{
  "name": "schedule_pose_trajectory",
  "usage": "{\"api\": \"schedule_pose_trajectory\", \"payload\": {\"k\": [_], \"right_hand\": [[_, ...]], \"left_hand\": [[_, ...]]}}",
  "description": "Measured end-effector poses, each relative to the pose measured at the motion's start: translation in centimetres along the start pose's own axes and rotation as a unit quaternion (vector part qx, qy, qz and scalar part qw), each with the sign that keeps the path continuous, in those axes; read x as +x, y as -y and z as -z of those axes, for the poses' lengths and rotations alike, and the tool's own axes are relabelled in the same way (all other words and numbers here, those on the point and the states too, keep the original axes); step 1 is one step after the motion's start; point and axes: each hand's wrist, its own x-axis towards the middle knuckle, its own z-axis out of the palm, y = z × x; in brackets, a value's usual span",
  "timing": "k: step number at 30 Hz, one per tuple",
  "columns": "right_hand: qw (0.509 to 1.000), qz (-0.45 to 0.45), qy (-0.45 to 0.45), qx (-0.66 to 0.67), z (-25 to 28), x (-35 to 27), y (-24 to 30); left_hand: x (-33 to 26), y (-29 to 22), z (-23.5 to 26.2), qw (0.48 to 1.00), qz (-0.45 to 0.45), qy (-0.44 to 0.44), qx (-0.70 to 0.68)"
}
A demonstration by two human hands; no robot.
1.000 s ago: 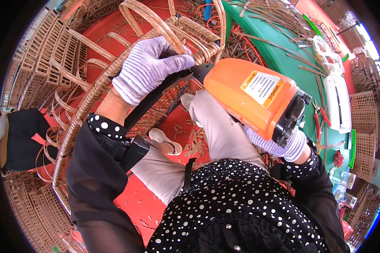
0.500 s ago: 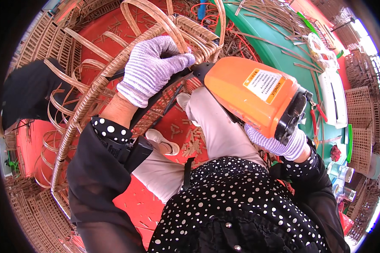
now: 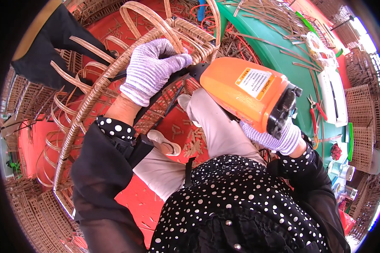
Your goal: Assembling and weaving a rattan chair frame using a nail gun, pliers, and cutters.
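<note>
My left hand point(image 3: 154, 69), in a white and purple striped glove, is closed around a flat wicker strip point(image 3: 175, 36) at the corner of a woven wicker frame point(image 3: 78, 120). Loose strips curl out from the frame's left side. My right hand point(image 3: 278, 137), in a matching glove, is closed beneath an orange nail gun point(image 3: 238, 90), its grip mostly hidden by the housing. The gun's black nose point(image 3: 198, 71) points at the frame beside my left fingertips; I cannot tell whether it touches.
A green table point(image 3: 278, 55) to the right bears loose strips, red-handled pliers point(image 3: 312, 114) and a white box-like device point(image 3: 332, 97). Strip offcuts point(image 3: 194, 145) litter the red floor by my feet. Another person's dark-clothed legs point(image 3: 50, 46) are at the far left. Wicker pieces point(image 3: 361, 139) are stacked around.
The nail gun and my right hand have shifted slightly left, and the gun has tilted a little. My left hand keeps its hold. The other person's legs have moved up at the far left.
</note>
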Motion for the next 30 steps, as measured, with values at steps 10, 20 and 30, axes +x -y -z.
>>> {"api": "schedule_pose_trajectory", "payload": {"k": [10,20,30], "right_hand": [[0.868,-0.313,-0.092,0.373,3.2,-1.8,-1.9],[0.857,-0.49,-0.133,0.088,6.1,-4.8,-15.9],[0.804,-0.559,0.036,-0.2,3.5,-2.0,-26.3]], "left_hand": [[-0.1,-0.3,-0.2,1.0,-0.023,-0.017,0.007],[0.2,0.1,-0.5,1.0,0.002,-0.024,0.019],[-0.5,-0.1,-1.6,0.996,0.001,-0.054,0.067]]}}
